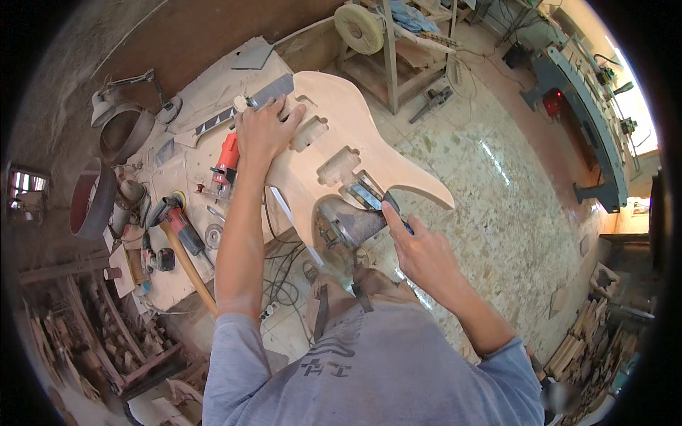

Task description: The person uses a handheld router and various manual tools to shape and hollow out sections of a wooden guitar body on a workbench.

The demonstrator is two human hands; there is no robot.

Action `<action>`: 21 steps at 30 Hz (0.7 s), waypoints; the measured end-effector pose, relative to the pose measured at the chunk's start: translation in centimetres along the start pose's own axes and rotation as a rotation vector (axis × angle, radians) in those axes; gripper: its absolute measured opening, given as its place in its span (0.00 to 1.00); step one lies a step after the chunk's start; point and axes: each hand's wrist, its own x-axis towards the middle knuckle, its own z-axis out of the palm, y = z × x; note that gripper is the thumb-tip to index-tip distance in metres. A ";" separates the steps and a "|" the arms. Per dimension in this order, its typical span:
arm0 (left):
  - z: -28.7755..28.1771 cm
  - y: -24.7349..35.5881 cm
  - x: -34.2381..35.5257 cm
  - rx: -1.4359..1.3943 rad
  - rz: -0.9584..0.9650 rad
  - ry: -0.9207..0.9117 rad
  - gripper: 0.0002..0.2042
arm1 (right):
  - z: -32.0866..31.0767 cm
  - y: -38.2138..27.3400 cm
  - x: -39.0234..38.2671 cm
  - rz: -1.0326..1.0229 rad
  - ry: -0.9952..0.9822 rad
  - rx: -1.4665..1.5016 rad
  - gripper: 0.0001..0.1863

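A pale wooden electric guitar body (341,106) with several routed cavities lies tilted across the bench corner. My left hand (263,133) lies on its left edge with fingers spread, next to a dark grey flat strip (273,91). In my right hand (426,255) is a narrow flat-bladed hand tool (366,194) with a dark and blue handle. My index finger stretches along it. The blade reaches into the neck pocket at the body's near end; its exact kind is hard to make out. Just below that end is a grey metal vise (355,226).
On the dusty bench (186,165) are a red rotary tool (226,157), an angle grinder (183,228), a guitar neck (215,121) and a desk lamp (103,106). Cables (284,273) hang below it. Wood offcuts (579,341) are piled at right, near a grey machine (582,121).
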 end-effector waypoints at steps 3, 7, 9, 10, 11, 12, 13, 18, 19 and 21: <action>-0.2 -0.1 0.2 0.019 0.004 0.017 0.37 | -0.1 0.0 -1.7 -0.005 0.016 -0.017 0.42; 0.1 0.1 0.3 0.038 0.007 0.014 0.37 | 0.6 -2.4 -0.9 0.093 0.032 -0.052 0.41; 0.5 -0.4 -0.1 0.053 0.011 0.042 0.37 | 1.4 -3.4 -0.5 0.133 0.084 -0.048 0.37; 0.3 -0.4 0.2 0.057 0.019 0.063 0.37 | 1.3 -3.6 -0.7 0.152 0.051 -0.052 0.39; 0.2 -0.4 0.3 0.048 0.007 0.046 0.37 | 1.0 -4.0 -1.2 0.172 0.017 -0.056 0.41; 0.0 -0.5 0.3 0.038 -0.004 0.030 0.37 | 0.8 -4.3 -1.3 0.192 -0.015 -0.059 0.44; 0.1 -0.1 0.0 0.025 -0.011 0.005 0.37 | 1.0 -4.5 -1.2 0.193 0.018 -0.066 0.44; -0.1 0.2 -0.1 0.030 -0.013 -0.014 0.36 | 1.9 -6.1 -0.6 0.220 0.082 -0.055 0.45; -0.5 0.3 -0.1 0.017 -0.031 -0.051 0.35 | 2.0 -6.5 -0.7 0.241 0.062 -0.054 0.45; -0.3 -0.3 0.3 0.018 -0.014 -0.013 0.35 | 2.0 -7.2 -0.9 0.284 0.021 -0.049 0.45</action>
